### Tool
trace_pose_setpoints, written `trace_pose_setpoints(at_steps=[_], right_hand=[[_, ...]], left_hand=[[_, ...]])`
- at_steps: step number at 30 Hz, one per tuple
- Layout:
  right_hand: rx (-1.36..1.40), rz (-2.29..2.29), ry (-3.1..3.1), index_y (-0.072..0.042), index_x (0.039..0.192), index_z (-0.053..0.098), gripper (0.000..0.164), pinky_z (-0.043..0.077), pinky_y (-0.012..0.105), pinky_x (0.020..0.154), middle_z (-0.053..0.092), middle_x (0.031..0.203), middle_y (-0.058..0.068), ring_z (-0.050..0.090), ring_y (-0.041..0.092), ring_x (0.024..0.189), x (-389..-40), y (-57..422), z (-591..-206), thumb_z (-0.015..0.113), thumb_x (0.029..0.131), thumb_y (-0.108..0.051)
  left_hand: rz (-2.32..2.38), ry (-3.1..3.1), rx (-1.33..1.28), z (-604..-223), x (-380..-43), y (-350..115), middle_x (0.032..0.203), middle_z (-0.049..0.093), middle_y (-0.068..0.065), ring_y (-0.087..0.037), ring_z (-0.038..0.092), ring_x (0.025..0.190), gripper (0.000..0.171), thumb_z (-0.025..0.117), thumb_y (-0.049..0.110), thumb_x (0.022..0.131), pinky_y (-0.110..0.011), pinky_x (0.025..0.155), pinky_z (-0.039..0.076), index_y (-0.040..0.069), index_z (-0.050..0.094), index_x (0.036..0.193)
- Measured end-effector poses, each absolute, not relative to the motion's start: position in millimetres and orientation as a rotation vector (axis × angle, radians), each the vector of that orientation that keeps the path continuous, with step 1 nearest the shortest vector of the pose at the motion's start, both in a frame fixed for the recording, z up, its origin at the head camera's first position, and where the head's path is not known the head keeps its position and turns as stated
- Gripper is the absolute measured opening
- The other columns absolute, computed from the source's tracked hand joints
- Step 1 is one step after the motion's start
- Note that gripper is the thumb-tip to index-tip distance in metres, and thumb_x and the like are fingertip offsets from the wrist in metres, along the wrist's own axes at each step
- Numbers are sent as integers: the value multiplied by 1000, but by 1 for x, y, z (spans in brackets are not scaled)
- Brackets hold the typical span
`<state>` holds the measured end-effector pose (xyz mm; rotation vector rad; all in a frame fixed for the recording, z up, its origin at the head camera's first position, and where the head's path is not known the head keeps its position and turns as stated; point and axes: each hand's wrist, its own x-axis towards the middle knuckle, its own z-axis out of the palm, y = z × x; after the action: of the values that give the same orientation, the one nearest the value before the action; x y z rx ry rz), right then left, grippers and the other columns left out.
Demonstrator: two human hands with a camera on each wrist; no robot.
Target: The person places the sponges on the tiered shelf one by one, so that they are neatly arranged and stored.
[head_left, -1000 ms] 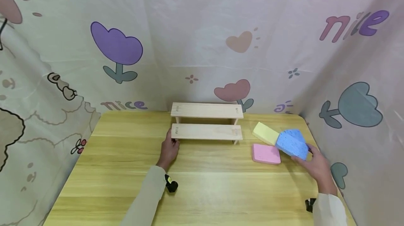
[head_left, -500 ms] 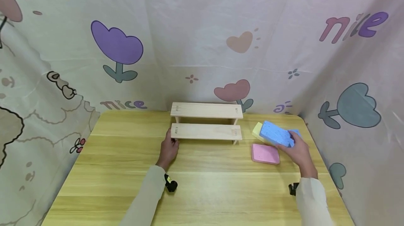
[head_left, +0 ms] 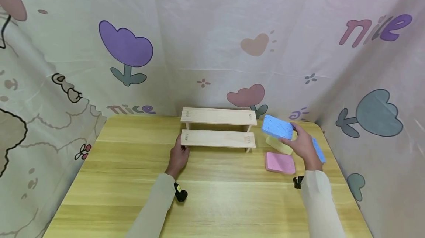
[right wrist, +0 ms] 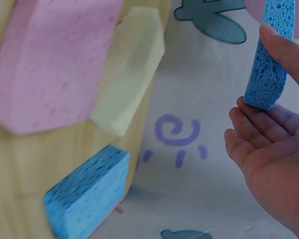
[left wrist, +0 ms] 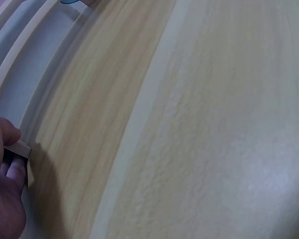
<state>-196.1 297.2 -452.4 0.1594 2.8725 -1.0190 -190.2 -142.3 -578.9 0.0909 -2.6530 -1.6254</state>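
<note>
A two-tier wooden shelf (head_left: 217, 138) stands at the table's back. My left hand (head_left: 177, 158) grips the left end of its lower tier; the left wrist view has the thumb above the wood and fingers (left wrist: 15, 172) beneath. Over on the right, my right hand (head_left: 303, 146) pinches a blue sponge (head_left: 276, 126) by its right end, holding it up off the table. Below that sponge lies a yellow sponge (head_left: 279, 146), partly covered from the head camera. A pink sponge (head_left: 280, 163) lies in front of it. Another blue sponge (right wrist: 89, 191) rests near the table's right edge, partly behind my right hand.
The wood-grain table (head_left: 219, 201) is bordered by a patterned cloth (head_left: 199, 46) at the back and both sides. The shelf's upper tier (head_left: 219, 116) stands close to the back cloth.
My right hand has lifted one blue sponge off the other and carried it left and back, past the yellow sponge. The left hand stays on the shelf.
</note>
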Motion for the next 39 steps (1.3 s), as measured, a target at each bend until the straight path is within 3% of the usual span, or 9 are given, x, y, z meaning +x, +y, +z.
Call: trace_pose_setpoints(at_steps=[3, 6, 11, 16, 23, 39], right_hand=[[118, -1034, 2881, -3, 150, 20, 95, 29, 63, 107, 31, 150, 27, 30, 46, 136, -204, 288, -448, 74, 81, -37], [53, -1058, 2896, -1, 148, 25, 91, 29, 62, 107, 35, 148, 27, 32, 45, 135, -211, 276, -444, 75, 80, -35], [-37, -1108, 2893, 1, 147, 28, 86, 29, 60, 109, 38, 146, 26, 34, 43, 135, -222, 254, -441, 75, 81, -28], [-89, -1159, 2869, 2, 146, 29, 83, 28, 57, 111, 39, 146, 25, 35, 41, 136, -233, 231, -439, 74, 81, -22], [-160, -1183, 2841, -3, 147, 31, 85, 33, 57, 108, 42, 145, 21, 37, 39, 135, -248, 203, -433, 76, 80, -30], [-308, -1143, 2870, -6, 146, 36, 85, 31, 51, 112, 39, 149, 13, 35, 32, 138, -269, 130, -430, 78, 77, -32]], left_hand=[[-1577, -2662, 75, -579, -191, -143, 132, 55, -22, -29, 61, 101, 68, 48, 6, 95, -39, 80, 51, 14, 14, 153], [-1545, -2665, 79, -579, -191, -144, 130, 57, -21, -26, 60, 94, 67, 48, 6, 95, -36, 76, 49, 15, 15, 153], [-1573, -2661, 94, -579, -190, -145, 134, 54, -21, -29, 60, 111, 67, 48, 6, 95, -42, 85, 52, 15, 14, 153], [-1591, -2657, 84, -580, -191, -146, 143, 45, -21, -33, 51, 125, 69, 48, 5, 95, -47, 97, 49, 14, 14, 153], [-1621, -2657, 85, -579, -191, -144, 141, 48, -21, -29, 56, 117, 67, 47, 7, 96, -42, 87, 50, 14, 14, 153], [-1641, -2649, 99, -577, -189, -142, 143, 45, -21, -33, 49, 127, 69, 49, 5, 95, -46, 98, 48, 16, 14, 153]])
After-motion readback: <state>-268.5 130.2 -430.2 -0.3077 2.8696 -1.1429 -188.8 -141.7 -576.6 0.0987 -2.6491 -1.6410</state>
